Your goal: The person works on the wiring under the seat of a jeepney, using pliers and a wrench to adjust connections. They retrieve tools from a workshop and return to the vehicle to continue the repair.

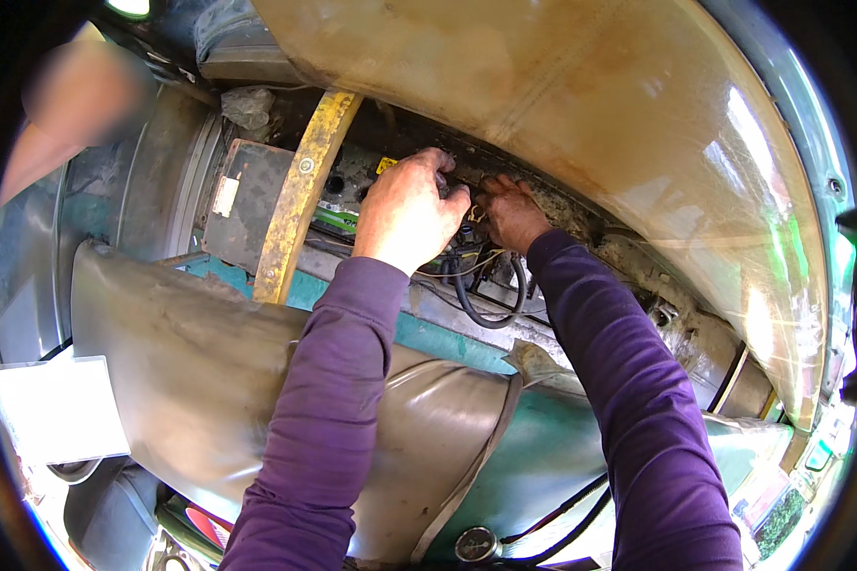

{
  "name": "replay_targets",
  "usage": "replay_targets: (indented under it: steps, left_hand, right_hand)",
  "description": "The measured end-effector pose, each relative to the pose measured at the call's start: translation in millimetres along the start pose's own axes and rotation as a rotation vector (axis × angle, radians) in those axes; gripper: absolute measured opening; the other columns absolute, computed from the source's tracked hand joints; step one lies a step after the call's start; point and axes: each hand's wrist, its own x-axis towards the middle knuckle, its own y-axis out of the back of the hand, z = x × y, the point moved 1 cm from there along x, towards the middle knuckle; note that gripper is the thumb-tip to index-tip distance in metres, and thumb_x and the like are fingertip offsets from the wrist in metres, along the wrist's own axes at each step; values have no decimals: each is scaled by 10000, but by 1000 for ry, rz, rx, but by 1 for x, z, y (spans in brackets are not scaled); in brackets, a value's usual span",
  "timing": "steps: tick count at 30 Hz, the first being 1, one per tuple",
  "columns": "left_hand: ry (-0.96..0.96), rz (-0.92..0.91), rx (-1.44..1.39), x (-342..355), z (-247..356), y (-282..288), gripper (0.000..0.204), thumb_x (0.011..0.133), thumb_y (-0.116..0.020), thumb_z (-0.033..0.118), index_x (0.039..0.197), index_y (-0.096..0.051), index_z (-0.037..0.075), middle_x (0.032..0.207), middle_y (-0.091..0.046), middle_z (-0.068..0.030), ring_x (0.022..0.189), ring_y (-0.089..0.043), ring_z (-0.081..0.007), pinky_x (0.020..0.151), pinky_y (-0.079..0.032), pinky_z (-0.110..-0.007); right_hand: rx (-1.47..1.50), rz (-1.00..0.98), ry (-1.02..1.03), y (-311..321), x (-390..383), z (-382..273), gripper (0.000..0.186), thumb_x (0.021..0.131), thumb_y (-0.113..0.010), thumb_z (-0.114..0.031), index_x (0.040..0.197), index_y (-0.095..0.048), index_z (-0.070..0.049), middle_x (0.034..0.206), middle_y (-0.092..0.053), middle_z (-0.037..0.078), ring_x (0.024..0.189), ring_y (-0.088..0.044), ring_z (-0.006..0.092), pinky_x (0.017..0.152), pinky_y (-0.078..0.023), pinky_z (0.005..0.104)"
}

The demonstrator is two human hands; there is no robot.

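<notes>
Both my arms, in purple sleeves, reach into a dirty recess between two brown padded covers. My left hand (405, 211) is closed, its thumb and fingers bent over a dark part too hidden to name. Just to its right, my right hand (511, 211) has its fingers curled down among the wiring, and what they grip cannot be seen. Thin loose wires (476, 257) run below the hands, and a thick black cable (490, 322) loops beneath them. Left of my left hand, a dark box-like unit with a green stripe (338, 219) is partly covered.
A worn yellow metal bar (307, 167) crosses the recess, beside a dark flat panel (248, 205). The large brown cover (543, 67) rises behind. A round gauge (477, 544) with black hoses sits near me, a white sheet (59, 409) at left. Another person's blurred bare skin (43, 162) shows upper left.
</notes>
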Motion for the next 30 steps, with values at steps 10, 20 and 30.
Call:
replay_targets:
  steps: [10, 20, 30]
  left_hand:
    - [34, -44, 42, 4, -4, -1, 394, 831, -719, 255, 1132, -710, 1, 1068, -734, -226, 1021, -701, -388, 918, -552, -457]
    - [-87, 4, 274, 13, -15, -5, 415, 820, -739, 280, 1142, -728, 18, 1217, -683, -263, 1180, -641, -403, 1034, -497, -444]
    - [-340, -129, -195, -322, 82, 64, 322, 888, -733, 133, 1188, -684, 27, 1193, -703, -128, 1116, -668, -220, 953, -540, -376]
  right_hand:
    - [214, 14, -273, 85, -89, -12, 644, 897, -750, -347, 1407, -541, -14, 1423, -547, 268, 1362, -482, 451, 1146, -394, 490]
    - [1761, 301, -60, 161, -448, -126, 590, 849, -837, -310, 1216, -659, 116, 1163, -704, 253, 1097, -676, 397, 957, -532, 516]
    - [747, -311, -659, -87, -685, -309, 411, 945, -645, -386, 1165, -720, -47, 1040, -731, 216, 966, -681, 436, 891, -542, 492]
